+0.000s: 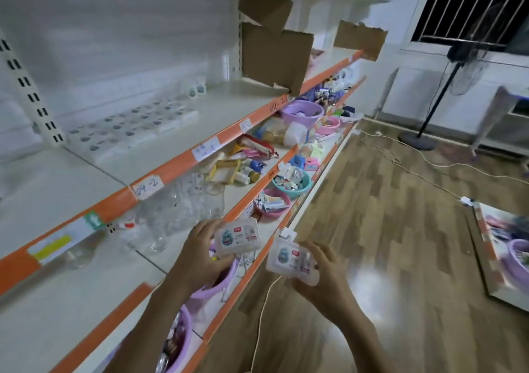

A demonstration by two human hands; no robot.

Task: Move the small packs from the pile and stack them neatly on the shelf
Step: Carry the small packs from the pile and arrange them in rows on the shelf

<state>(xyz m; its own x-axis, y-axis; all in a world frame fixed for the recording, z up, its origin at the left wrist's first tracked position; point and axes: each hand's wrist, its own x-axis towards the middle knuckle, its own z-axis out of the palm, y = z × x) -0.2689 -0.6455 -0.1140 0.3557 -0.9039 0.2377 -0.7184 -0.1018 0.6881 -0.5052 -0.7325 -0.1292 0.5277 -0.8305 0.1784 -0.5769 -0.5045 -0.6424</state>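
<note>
Translucent packs [238, 238] — labels blurred — one in each hand [197, 255].

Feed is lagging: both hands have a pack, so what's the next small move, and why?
Probably lift the left hand and its pack toward the rows of packs on the upper shelf. Both hands are loaded and well below that stack; the right hand can follow.

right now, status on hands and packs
Left hand grips one pack; right hand grips another pack. Both off the shelf. Laid rows on upper shelf. Path clear.
</note>
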